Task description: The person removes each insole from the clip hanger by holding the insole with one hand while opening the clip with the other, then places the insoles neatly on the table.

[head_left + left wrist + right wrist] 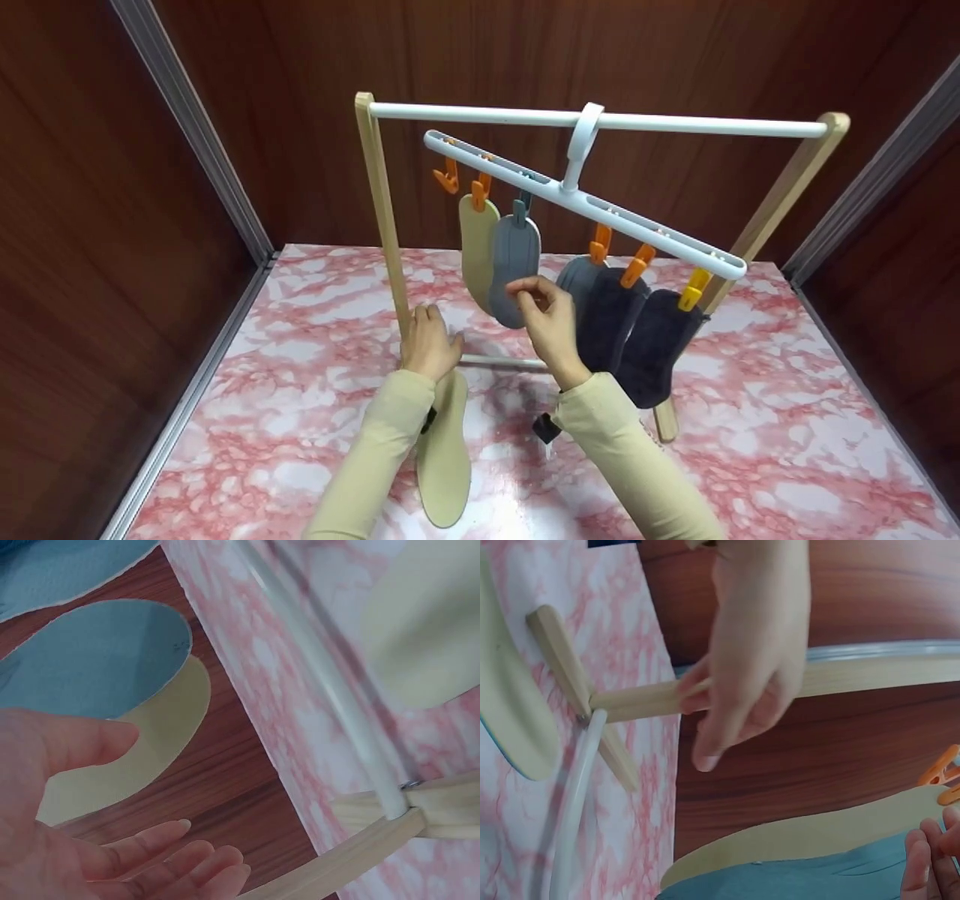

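A blue-grey insole [516, 255] and a beige insole [478, 247] hang side by side from clips on a white hanger [502, 166]. My right hand [551, 322] is raised beside the lower part of the blue-grey insole, its fingers loosely bent with nothing visible between them. Near the left wooden post [382, 202] is my left hand [429, 341], with thumb and fingers spread loosely in the left wrist view and nothing in the palm. Another beige insole [446, 472] lies on the table below it, partly covered by the left wrist.
The hanger hooks over the rack's white top bar [480, 115]. On its right half hang a blue-grey insole [576, 279] and dark insoles [651, 349]. An orange clip [448, 180] dangles unused at the left end. Brown panels surround the marbled table [300, 375].
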Demonstrator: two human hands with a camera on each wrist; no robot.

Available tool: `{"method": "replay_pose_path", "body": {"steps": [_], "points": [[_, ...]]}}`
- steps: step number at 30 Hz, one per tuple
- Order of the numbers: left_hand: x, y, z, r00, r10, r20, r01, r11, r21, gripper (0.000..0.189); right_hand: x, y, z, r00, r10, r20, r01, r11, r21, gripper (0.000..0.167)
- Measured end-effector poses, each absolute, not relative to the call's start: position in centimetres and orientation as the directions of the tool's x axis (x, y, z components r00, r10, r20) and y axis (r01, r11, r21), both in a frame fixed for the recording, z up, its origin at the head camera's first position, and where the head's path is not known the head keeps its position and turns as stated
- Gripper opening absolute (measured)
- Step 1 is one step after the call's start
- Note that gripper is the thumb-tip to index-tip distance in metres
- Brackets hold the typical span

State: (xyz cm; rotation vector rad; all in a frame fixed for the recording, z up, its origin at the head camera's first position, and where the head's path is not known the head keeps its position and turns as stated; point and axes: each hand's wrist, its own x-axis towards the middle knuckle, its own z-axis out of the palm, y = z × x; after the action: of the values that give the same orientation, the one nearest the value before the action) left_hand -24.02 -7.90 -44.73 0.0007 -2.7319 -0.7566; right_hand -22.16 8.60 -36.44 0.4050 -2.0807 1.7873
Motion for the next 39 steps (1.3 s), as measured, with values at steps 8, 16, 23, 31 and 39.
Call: {"method": "replay_pose_path", "body": {"steps": [8,16,23,31,39], "points": [[-25.7,-8.0,-43.2,-0.934,-0.070,0.350,0.133,0.841,0.524,0.055,-22.2,9.0,-36.6,-0.901,0.038,0.433,-0.420,0.172,-0.891,0.017],[-26.7,-8.0,-42.0,-0.930,-0.072,0.362,0.136,0.844,0.518,0.048,-22.2,9.1,-36.8,-0.910,0.040,0.414,-0.405,0.139,-0.904,0.017],[-27.3,-7.9,-41.3,-0.931,-0.077,0.357,0.122,0.857,0.501,0.052,-22.2,9.2,-36.9,-0.911,0.034,0.412,-0.402,0.153,-0.903,0.017],[-28.0,-7.5,-40.6,-0.934,-0.092,0.346,0.125,0.822,0.556,0.052,-22.1,9.3,-36.9,-0.912,0.030,0.410,-0.401,0.149,-0.904,0.017],[-28.8,-6.9,-39.9,-0.932,-0.096,0.349,0.143,0.788,0.598,0.060,-22.1,9.2,-37.0,-0.915,0.019,0.403,-0.395,0.155,-0.905,0.017]]}}
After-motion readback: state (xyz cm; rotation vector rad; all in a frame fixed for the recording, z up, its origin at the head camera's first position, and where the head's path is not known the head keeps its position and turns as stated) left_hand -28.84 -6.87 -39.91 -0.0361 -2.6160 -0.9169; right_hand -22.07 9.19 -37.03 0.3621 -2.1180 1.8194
